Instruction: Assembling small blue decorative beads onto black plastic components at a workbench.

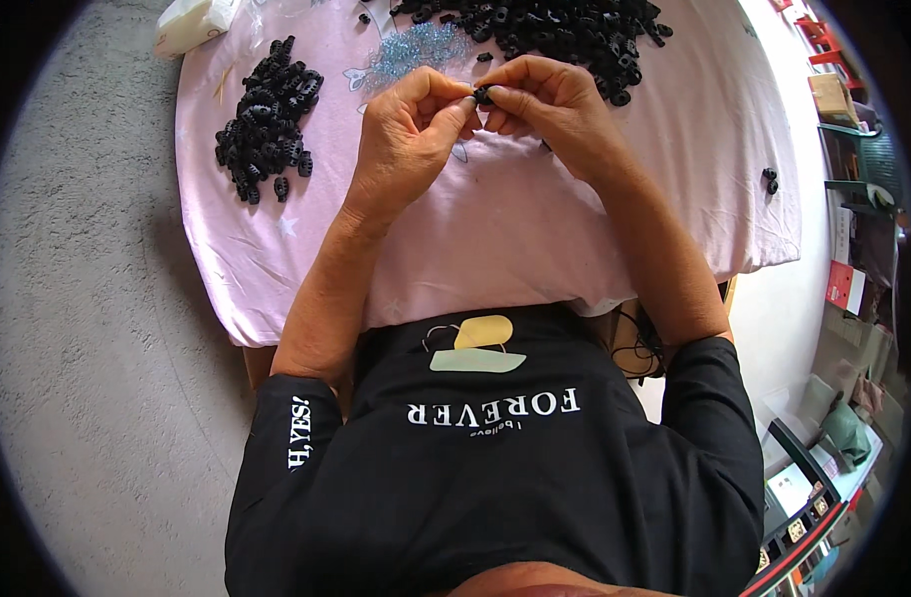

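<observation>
2 hands meet over the worktop point(535, 229): left hand point(408, 139) and right hand point(555, 104) fingers pinch shut on 1 black part point(482, 96), seemingly mid-assembly; next likely needs a firm press.

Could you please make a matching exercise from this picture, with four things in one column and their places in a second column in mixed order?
Things:
1. small black part
2. small pile of black parts
3. big pile of black parts
4. two single black parts

Places:
A. far edge of the pink cloth, beyond the hands
B. pinched between the fingertips of the left hand and the right hand
C. alone near the right edge of the cloth
D. on the left side of the cloth

Pairs: 1-B, 2-D, 3-A, 4-C
</observation>
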`<state>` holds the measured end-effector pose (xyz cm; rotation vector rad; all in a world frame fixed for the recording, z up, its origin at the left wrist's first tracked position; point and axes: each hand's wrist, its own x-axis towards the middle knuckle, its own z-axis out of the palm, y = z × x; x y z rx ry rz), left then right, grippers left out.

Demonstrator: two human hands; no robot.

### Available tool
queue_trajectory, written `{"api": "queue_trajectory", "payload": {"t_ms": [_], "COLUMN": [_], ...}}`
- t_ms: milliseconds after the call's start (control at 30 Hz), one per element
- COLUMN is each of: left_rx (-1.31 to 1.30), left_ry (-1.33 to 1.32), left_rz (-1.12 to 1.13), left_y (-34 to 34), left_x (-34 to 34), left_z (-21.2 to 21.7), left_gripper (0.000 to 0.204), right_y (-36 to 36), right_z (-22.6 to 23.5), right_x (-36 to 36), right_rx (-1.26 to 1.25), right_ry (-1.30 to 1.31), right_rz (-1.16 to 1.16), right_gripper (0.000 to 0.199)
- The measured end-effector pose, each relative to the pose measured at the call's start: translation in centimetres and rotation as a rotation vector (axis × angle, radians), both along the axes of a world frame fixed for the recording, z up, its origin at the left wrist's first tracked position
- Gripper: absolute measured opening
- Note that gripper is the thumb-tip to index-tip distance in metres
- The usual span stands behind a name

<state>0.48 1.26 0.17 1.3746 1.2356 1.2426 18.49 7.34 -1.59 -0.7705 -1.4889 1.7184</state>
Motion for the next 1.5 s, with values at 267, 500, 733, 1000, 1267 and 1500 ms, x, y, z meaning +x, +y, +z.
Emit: {"api": "queue_trajectory", "payload": {"t_ms": [267,500,733,1000,1267,1500], "left_rx": [-0.022,-0.002,0.021,0.209,0.372,0.459], "left_ry": [-0.001,-0.028,-0.039,0.214,0.334,0.386], "left_rz": [-0.005,-0.006,-0.107,-0.056,-0.087,-0.097], "left_y": [-0.1,0.2,0.0,0.0,0.4,0.4], "left_x": [0.1,0.3,0.6,0.5,0.1,0.4], "left_z": [-0.5,-0.9,-1.3,-0.7,-1.4,-0.9], "left_gripper": [0.004,0.004,0.022,0.031,0.037,0.037], "right_y": [-0.2,-0.1,0.4,0.4,0.3,0.5], "right_z": [-0.1,-0.3,0.1,0.2,0.3,0.3], "right_x": [-0.2,-0.3,0.6,0.7,0.5,0.9], "right_rx": [0.109,0.102,-0.032,-0.097,-0.062,-0.065], "right_ry": [-0.019,-0.048,0.019,0.049,0.069,0.089], "right_rz": [-0.007,-0.047,0.042,0.044,0.075,0.179], "right_gripper": [0.010,0.012,0.019,0.023,0.025,0.034]}}
